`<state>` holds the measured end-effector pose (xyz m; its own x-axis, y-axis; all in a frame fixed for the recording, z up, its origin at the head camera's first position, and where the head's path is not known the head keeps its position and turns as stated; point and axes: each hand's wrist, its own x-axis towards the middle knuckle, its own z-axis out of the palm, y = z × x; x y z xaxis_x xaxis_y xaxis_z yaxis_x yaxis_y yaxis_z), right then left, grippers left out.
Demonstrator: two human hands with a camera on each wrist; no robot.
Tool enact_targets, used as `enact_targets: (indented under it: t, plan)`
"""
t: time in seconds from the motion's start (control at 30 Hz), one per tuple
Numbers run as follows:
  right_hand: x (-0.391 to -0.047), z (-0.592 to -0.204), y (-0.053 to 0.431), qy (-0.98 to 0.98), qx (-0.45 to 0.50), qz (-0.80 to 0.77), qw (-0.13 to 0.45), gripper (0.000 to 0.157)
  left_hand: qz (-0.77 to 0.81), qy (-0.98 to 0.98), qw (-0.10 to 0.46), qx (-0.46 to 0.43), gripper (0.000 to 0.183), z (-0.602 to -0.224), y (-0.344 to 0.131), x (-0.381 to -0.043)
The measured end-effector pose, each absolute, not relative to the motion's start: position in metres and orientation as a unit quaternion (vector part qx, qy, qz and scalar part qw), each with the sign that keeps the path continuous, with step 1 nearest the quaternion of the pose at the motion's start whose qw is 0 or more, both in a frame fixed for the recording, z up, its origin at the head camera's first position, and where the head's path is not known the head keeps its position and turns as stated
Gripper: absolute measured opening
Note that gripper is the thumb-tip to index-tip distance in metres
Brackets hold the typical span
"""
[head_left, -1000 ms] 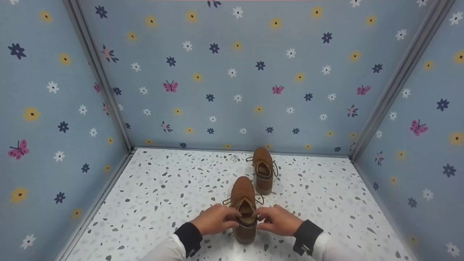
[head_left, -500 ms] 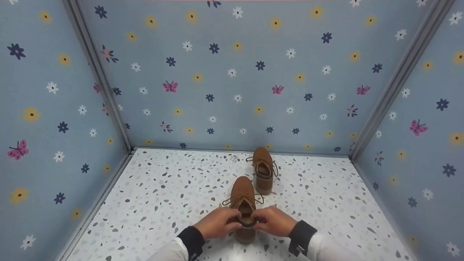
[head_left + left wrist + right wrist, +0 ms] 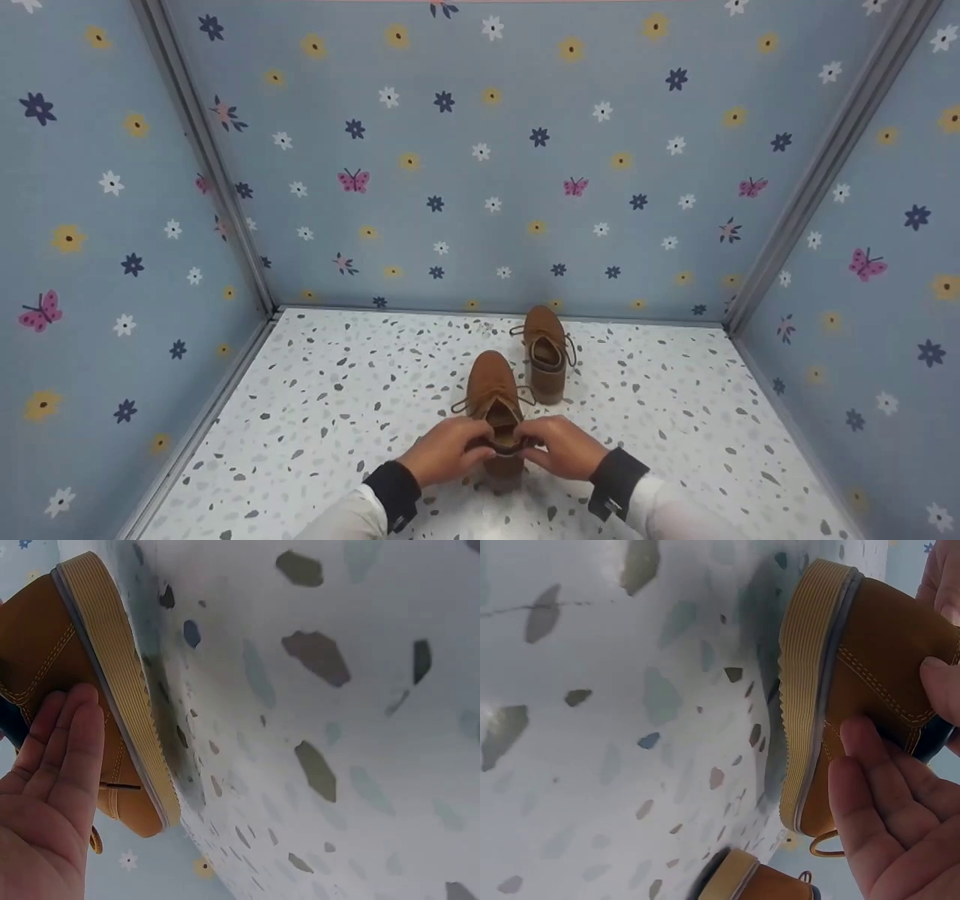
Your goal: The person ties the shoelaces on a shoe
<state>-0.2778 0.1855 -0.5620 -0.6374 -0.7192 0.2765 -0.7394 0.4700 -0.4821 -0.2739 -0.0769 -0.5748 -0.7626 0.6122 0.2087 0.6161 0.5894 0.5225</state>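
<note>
A brown lace-up ankle shoe (image 3: 491,379) with its toe facing away is between my two hands. My left hand (image 3: 450,450) pinches the left side of its collar, thumb outside and fingers over the edge. On the opposite side of the opening, my right hand (image 3: 566,448) pinches the collar the same way. The tan ridged sole (image 3: 112,637) hangs just over the speckled surface in the left wrist view, a shadow beneath it. Lower fingers (image 3: 855,795) of the right hand lie along the shoe's side. The matching shoe (image 3: 545,322) stands farther back, slightly right.
White speckled flooring (image 3: 337,397) lies around the shoes. A blue flowered back panel (image 3: 480,165) rises right behind the farther shoe's toe. Similar panels flank it at left (image 3: 75,277) and right (image 3: 900,300), joined by grey metal corner posts (image 3: 217,165).
Both hands have come from beside the collar to grip it. The near shoe has shifted up and slightly left in the head view; the farther shoe has stayed put.
</note>
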Motion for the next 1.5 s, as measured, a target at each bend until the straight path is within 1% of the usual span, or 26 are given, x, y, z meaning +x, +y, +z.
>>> enact_targets:
  t: [0.33,0.57,0.67,0.93,1.07,1.17,1.37,1.5]
  plan:
    - [-0.303,-0.553,0.171,-0.889,0.370,0.268,0.038,0.014,-0.324,-0.900,0.021,-0.290,0.011,-0.565,-0.081,-0.299]
    - [-0.330,-0.551,0.157,-0.896,0.336,0.280,0.080,0.015,-0.328,-0.910,0.041,-0.249,0.011,-0.557,-0.083,-0.328]
    - [-0.341,-0.550,0.151,-0.902,0.312,0.285,0.085,0.016,-0.335,-0.912,0.042,-0.231,0.010,-0.555,-0.082,-0.341]
    - [-0.367,-0.549,0.133,-0.928,0.213,0.301,0.062,0.016,-0.365,-0.913,0.062,-0.172,0.008,-0.558,-0.072,-0.370]
    - [-0.378,-0.555,0.126,-0.930,0.176,0.317,0.053,0.016,-0.370,-0.914,0.081,-0.145,0.009,-0.564,-0.065,-0.379]
    - [-0.384,-0.562,0.121,-0.929,0.163,0.328,0.061,0.016,-0.380,-0.912,0.096,-0.123,0.010,-0.569,-0.060,-0.383]
    - [-0.389,-0.577,0.114,-0.928,0.131,0.338,0.090,0.015,-0.391,-0.912,0.097,-0.076,0.010,-0.579,-0.048,-0.387]
    - [-0.389,-0.585,0.110,-0.927,0.122,0.331,0.126,0.018,-0.402,-0.909,0.100,-0.048,0.010,-0.582,-0.043,-0.387]
